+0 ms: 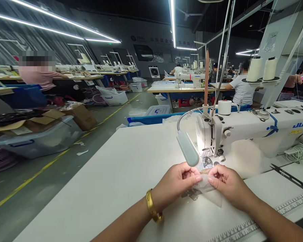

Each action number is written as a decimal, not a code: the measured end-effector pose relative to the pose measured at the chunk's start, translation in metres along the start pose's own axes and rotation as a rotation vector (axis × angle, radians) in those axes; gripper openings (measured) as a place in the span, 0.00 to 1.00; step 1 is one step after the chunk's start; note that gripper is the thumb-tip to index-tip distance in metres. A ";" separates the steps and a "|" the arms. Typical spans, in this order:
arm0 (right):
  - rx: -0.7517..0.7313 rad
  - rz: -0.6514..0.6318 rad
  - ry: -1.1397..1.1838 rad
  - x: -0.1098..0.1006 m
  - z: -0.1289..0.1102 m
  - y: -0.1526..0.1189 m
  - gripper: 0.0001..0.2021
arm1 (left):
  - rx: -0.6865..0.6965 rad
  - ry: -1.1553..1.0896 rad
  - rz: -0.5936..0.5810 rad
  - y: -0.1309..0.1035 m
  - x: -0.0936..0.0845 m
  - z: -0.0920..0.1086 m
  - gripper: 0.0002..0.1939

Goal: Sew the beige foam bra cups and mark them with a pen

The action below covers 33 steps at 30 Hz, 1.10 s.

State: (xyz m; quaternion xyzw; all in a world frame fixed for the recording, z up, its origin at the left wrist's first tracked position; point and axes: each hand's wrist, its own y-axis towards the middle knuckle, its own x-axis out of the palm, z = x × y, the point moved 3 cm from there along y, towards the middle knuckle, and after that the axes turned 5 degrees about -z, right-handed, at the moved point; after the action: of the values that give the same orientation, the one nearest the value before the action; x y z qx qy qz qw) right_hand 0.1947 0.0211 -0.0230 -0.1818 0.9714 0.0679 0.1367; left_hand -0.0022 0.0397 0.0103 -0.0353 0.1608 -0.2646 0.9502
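In front of the needle of a white sewing machine, my left hand and my right hand pinch a small piece of sheer pale fabric between them. Thumb and fingers of each hand are closed on its upper edge, and its lower corner hangs over the table. A brownish strip shows between the fingertips, close to the presser foot; whether it is joined to the fabric I cannot tell. Above my left hand hangs a grey-green lamp head, lighting the needle area.
Black thread snips lie on the white table at the right, near a coiled pale cord. Printed rulers run along the front edge. Thread cones stand above the machine. Bins and cartons line the aisle; co-workers sit farther off.
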 end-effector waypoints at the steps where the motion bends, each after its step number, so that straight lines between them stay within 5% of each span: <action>1: -0.003 0.000 0.005 0.000 0.000 0.000 0.10 | 0.001 0.004 -0.009 0.000 0.000 0.000 0.21; 33: -0.028 -0.011 0.077 0.000 0.001 0.002 0.09 | -0.006 -0.050 0.036 0.000 0.003 0.000 0.19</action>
State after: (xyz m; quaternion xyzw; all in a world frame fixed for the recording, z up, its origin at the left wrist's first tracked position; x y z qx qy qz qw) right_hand 0.1940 0.0233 -0.0238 -0.1914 0.9739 0.0738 0.0969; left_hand 0.0000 0.0385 0.0096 -0.0416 0.1385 -0.2461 0.9584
